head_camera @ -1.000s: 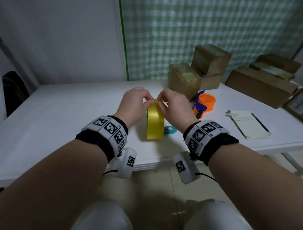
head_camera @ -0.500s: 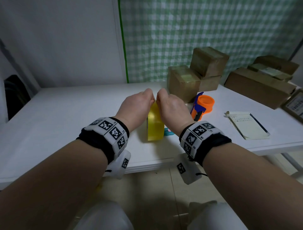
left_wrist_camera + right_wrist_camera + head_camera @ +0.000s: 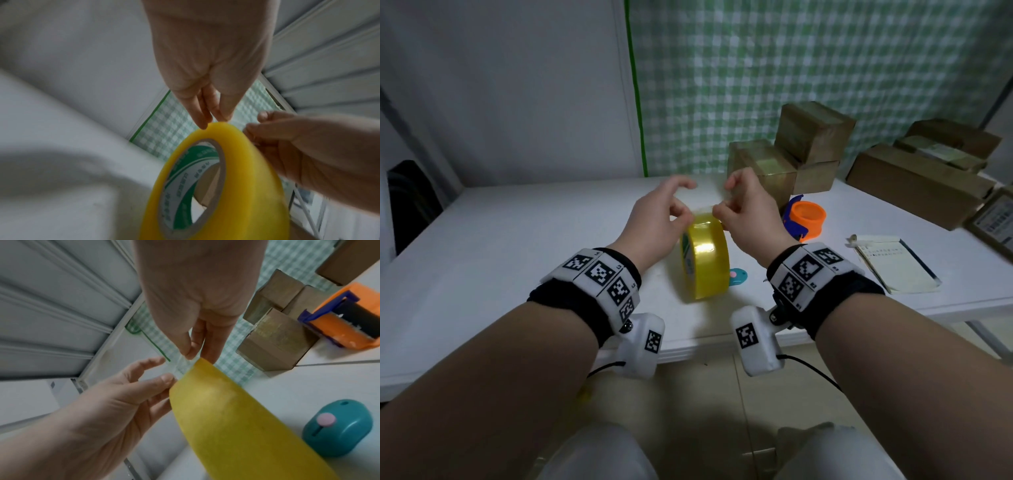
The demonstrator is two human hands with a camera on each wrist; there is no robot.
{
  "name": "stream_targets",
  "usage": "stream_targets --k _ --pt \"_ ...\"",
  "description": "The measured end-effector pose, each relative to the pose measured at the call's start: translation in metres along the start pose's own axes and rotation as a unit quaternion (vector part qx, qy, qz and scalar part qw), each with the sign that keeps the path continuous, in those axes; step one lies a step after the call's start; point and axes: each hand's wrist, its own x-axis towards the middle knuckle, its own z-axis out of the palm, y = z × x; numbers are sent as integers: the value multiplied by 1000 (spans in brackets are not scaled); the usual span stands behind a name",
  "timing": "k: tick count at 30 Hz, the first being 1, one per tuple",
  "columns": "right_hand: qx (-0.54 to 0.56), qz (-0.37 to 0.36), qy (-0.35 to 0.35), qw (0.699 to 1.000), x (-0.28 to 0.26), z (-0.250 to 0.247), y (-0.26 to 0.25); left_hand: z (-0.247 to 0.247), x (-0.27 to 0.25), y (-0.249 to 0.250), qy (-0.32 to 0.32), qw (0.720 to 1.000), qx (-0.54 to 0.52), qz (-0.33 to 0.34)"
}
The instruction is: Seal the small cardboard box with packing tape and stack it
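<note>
Packing workspace: stacked cardboard boxes [image 3: 791,161] and tape dispenser [image 3: 804,219] on table [image 3: 517,240].

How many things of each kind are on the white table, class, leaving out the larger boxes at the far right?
yellow tape roll: 1
orange tape dispenser: 1
teal box cutter: 1
notepad: 1
small cardboard boxes: 3
Total: 7

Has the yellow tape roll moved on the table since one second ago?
No. The yellow tape roll stands on edge in the same spot, just left of the teal cutter.
</note>
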Motion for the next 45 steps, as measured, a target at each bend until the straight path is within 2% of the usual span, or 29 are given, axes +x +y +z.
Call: stream_targets --k 9,12,25,31,39,45 --pt "15 28 -46 998 5 -2 -1 0 -1 -3 -7 995 -99 -25" --pt "9 32 -59 998 7 -5 -1 1 -1 -4 8 992 -122 -36" --pt "3 49 -135 990 15 -13 -1 8 -1 -6 52 991 -111 -54" --pt "-3 40 -141 989 16 -8 -1 10 1 -3 55 995 -65 -47" --pt "-70 18 -120 990 15 -3 -2 10 5 1 53 998 27 -14" --pt "-64 37 -89 993 12 -3 -1 10 7 2 42 997 -2 -58"
